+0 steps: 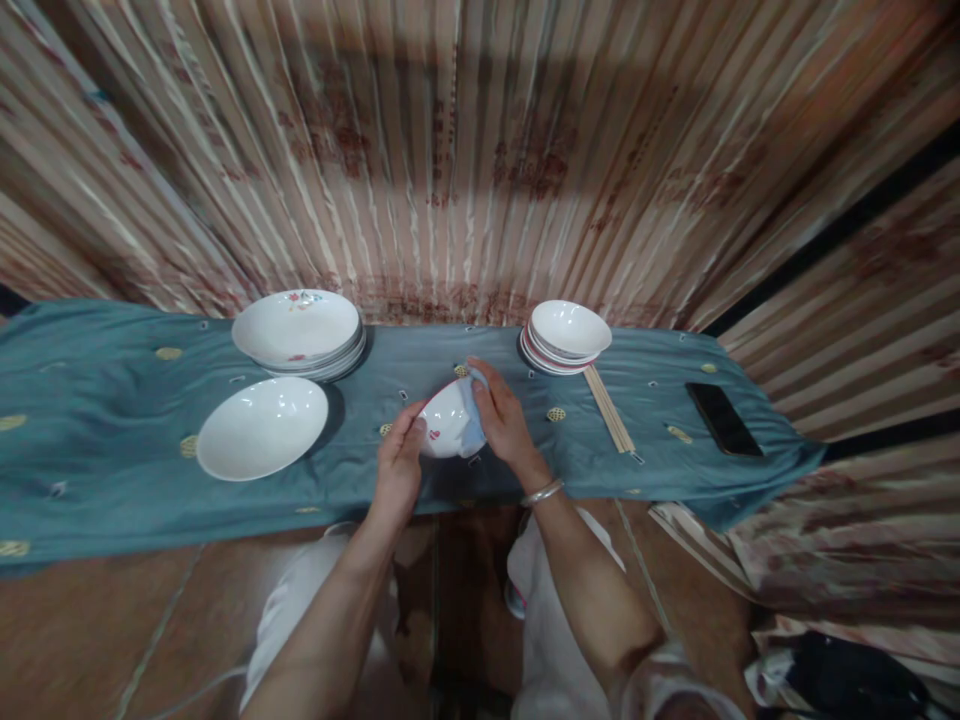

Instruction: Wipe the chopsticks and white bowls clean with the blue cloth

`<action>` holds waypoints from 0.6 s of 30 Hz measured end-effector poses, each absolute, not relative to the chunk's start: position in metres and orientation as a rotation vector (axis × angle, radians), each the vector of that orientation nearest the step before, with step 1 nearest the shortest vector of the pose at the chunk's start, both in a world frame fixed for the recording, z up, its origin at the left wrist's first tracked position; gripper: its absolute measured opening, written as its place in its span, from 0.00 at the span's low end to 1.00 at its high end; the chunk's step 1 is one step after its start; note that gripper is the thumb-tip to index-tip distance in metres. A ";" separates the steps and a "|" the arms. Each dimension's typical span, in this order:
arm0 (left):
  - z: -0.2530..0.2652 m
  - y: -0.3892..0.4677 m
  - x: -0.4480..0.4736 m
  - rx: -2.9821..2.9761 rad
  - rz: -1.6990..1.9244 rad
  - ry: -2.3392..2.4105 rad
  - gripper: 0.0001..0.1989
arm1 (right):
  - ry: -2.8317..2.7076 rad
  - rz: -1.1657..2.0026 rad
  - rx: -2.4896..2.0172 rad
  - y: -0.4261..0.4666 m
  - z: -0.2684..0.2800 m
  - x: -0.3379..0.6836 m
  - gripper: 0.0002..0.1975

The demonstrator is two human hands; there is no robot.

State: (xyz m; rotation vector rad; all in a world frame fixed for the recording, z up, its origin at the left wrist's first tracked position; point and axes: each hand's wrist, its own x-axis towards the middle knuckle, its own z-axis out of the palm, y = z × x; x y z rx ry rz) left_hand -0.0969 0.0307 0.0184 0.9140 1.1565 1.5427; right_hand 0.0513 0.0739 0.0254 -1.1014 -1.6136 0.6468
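Between my hands a small white bowl (444, 418) with a red rim and a red mark is held tilted, its outer side facing me. My left hand (400, 450) grips the bowl's left edge, thumb on the outside. In my right hand (504, 415) a light blue cloth (472, 420) is pressed against the right side of the bowl. The fingers of the right hand close over the cloth and the rim. A silver bangle (543, 492) circles my right wrist.
A long table under a green patterned cloth (112, 400) bears a stack of large plates (300, 330), a white oval bowl (262, 430), stacked small bowls (570, 330), chopsticks (609, 410) and a black phone (723, 418). Pleated curtains (420, 150) hang behind.
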 end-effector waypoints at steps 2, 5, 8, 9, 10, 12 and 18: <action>0.020 0.029 -0.100 0.912 1.546 1.169 0.14 | -1.738 0.542 -1.103 0.067 0.029 0.048 0.22; 0.018 0.028 -0.102 0.904 1.536 1.154 0.14 | -1.900 0.375 -1.118 0.056 0.035 0.043 0.23; 0.016 0.028 -0.103 0.899 1.507 1.126 0.15 | -2.039 0.207 -1.163 0.046 0.040 0.037 0.23; 0.015 0.028 -0.103 0.892 1.511 1.113 0.15 | -2.085 0.149 -1.182 0.042 0.041 0.034 0.23; 0.015 0.028 -0.103 0.877 1.525 1.100 0.15 | -2.130 0.092 -1.196 0.039 0.042 0.031 0.23; 0.014 0.029 -0.104 0.838 1.553 1.077 0.16 | -2.208 -0.003 -1.200 0.034 0.043 0.026 0.22; 0.013 0.031 -0.104 0.767 1.532 0.994 0.12 | -2.257 -0.027 -1.153 0.035 0.041 0.023 0.22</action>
